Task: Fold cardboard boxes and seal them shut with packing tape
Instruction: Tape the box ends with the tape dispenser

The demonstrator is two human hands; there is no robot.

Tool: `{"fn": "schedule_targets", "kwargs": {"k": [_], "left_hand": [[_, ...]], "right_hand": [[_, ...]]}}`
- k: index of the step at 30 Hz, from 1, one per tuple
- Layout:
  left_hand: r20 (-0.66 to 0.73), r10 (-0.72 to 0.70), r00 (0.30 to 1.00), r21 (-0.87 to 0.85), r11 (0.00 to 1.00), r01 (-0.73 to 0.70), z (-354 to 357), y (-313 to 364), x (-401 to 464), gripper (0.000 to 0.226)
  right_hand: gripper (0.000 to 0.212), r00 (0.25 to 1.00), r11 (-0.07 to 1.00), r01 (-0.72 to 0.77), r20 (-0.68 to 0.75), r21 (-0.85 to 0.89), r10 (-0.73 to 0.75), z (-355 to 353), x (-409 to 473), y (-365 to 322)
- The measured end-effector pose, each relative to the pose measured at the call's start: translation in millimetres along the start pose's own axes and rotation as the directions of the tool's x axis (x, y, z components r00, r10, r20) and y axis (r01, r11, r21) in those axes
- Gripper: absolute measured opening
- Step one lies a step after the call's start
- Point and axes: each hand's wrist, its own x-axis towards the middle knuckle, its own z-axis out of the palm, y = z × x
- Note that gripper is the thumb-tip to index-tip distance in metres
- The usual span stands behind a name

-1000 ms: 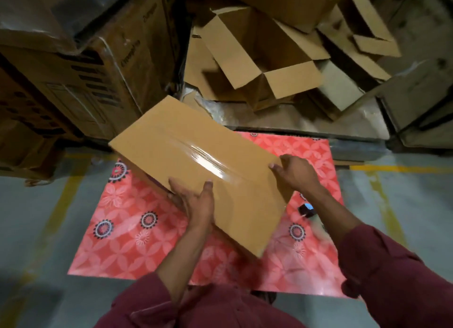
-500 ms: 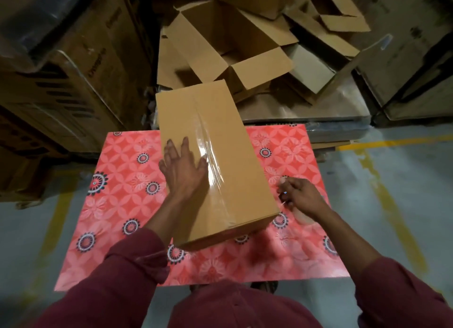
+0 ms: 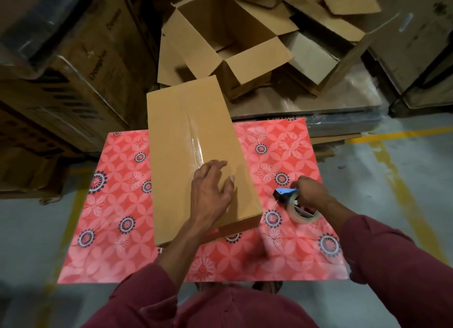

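My left hand [image 3: 212,190] lies flat, fingers straight and spread, reaching far; my right hand [image 3: 309,191] curls in a tight grip, near right.

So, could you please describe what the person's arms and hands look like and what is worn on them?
Both arms wear long maroon sleeves, the left sleeve and right sleeve pushed up so the forearms are bare. The left hand and right hand are bare: no gloves, and no rings or watch visible.
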Motion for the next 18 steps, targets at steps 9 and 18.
{"fn": "schedule_targets", "kwargs": {"k": [9,18], "left_hand": [[0.018,-0.053,0.998,-0.168,0.984,0.055,0,20,-3,0.019],[0.445,-0.506,0.739,-0.569,0.477,0.670,-8,51,7,0.031]], "right_hand": [[0.028,0.995,0.991,0.034,-0.098,0.128,-0.022,-19,-21,3],[0.043,0.887,0.964,0.203,-0.448,0.170,-0.108,-117,-76,-58]]}}
